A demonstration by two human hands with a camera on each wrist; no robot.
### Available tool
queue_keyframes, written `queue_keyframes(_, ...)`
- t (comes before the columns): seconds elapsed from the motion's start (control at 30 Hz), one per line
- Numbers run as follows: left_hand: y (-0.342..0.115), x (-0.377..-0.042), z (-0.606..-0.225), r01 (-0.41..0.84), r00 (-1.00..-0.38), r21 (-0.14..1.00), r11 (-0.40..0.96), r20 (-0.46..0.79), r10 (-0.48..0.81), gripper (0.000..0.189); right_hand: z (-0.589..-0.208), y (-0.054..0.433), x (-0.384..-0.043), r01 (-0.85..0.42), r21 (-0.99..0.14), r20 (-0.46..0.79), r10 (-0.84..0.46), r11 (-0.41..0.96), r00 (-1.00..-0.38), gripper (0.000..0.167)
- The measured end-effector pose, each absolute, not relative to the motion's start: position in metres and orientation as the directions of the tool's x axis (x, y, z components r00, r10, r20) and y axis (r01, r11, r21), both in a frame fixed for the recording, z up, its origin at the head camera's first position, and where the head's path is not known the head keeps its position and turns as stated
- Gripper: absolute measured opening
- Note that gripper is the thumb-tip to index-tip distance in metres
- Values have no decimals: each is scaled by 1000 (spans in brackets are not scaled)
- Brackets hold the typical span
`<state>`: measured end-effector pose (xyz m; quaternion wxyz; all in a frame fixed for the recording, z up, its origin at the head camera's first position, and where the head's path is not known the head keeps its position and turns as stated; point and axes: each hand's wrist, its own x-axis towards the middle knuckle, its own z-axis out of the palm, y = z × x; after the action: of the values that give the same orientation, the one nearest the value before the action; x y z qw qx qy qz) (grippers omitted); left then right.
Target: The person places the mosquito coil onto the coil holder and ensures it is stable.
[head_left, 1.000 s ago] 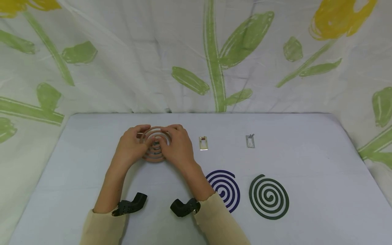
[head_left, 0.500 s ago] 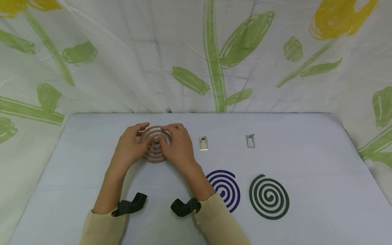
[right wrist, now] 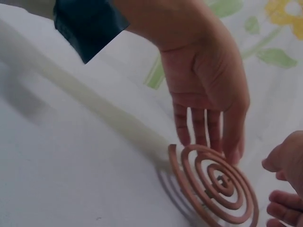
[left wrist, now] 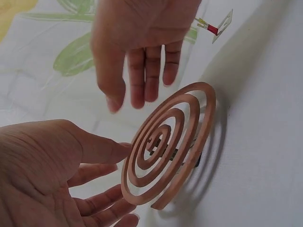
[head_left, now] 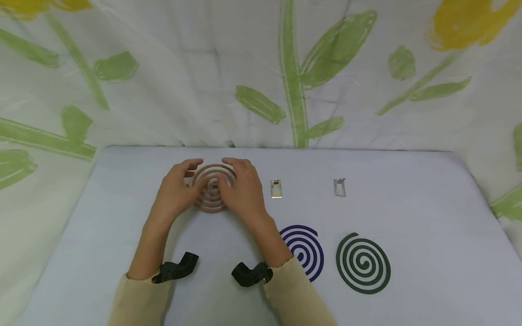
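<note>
A brown mosquito coil [head_left: 213, 210] sits at the back left of the table, raised above the cloth on a small metal stand [left wrist: 173, 154] mostly hidden under it. My left hand [head_left: 175, 192] hovers at the coil's left side, fingers loosely bent and holding nothing. On the other side is my right hand [head_left: 246, 192], its fingers hanging relaxed. Both wrist views show a gap between each of those hands and the coil [right wrist: 179, 175] or leave contact unclear at the thumb tips. The coil tilts slightly in the left wrist view.
To the right lie a purple coil [head_left: 321, 258], partly behind the right forearm, and a dark green coil [head_left: 388, 267]. Behind them are a gold-coloured rectangular metal stand [head_left: 276, 197] with a red bit and a silver one [head_left: 340, 195]. A flowered curtain [head_left: 163, 90] hangs at the back.
Both hands have loosened from the brown coil, fingers drawing off its rim, while the coil stays on its stand. The head view has shifted slightly.
</note>
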<state>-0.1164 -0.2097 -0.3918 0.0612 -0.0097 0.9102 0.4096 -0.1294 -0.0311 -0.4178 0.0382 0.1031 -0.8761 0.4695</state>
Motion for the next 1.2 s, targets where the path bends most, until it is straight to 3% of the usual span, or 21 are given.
queue_keyframes(0.13,-210,-116,-392,-73,-991,737,672,-130,34,56,-413,-26,-128,-204,-835,162,-126,511,-979,42)
queue_keyframes(0.4,-215,-113,-389,-58,-994,724,688,-102,24,57,-404,-5,-125,-169,-884,128,-122,435,-984,35)
queue_keyframes(0.63,-214,-107,-389,-10,-998,745,667,36,-56,47,-398,17,-116,-187,-880,110,-194,438,-975,39)
queue_keyframes(0.83,-210,-99,-387,57,-970,777,627,190,-148,37,-399,36,-111,-196,-882,134,-170,430,-976,35)
queue_keyframes(1.2,-193,-89,-395,80,-978,766,638,185,-99,37,-402,55,-102,-198,-865,125,-184,461,-975,35)
